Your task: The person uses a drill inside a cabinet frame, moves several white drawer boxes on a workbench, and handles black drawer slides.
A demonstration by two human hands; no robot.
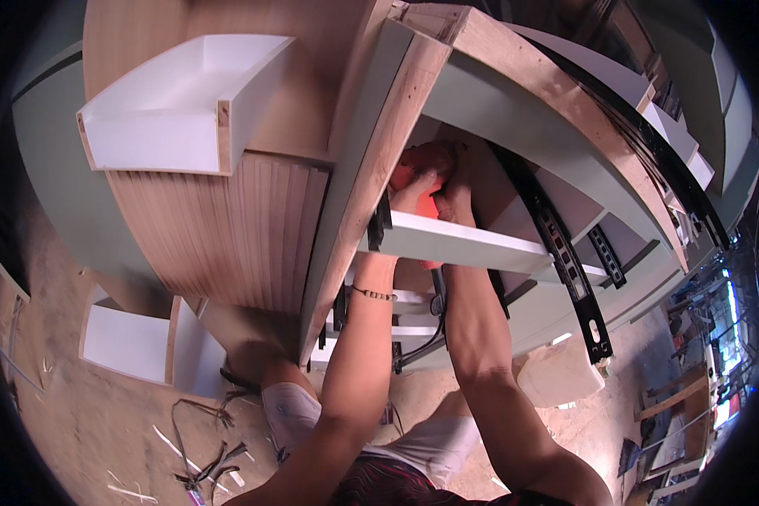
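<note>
A dusty workshop floor [118, 430], strewn with scraps and offcuts, is seen around a cabinet frame [371, 160] of wood and pale grey panels. A white drawer [156, 139] is placed to its left, and black drawer slides [569, 253] are seen at its right.

A red-orange power tool [428, 207] is held inside the frame, behind and above a pale crossbar [472, 239], its lower end showing beneath the bar and a black cord [438, 308] hanging below. The step in hand is judged to be tool work within the opening; for the next move, a steady grip, a tool kept square to the panel and a cord kept free of the bar seem called for.

The tool is set between the two hands. By the left hand [415, 192] its upper handle appears to be gripped, the fingers curled closely against it. The right hand [456, 201] is placed just beside the handle's right side; its fingers are shadowed, so how far they are closed cannot be told. The tool's working tip is hidden.
</note>
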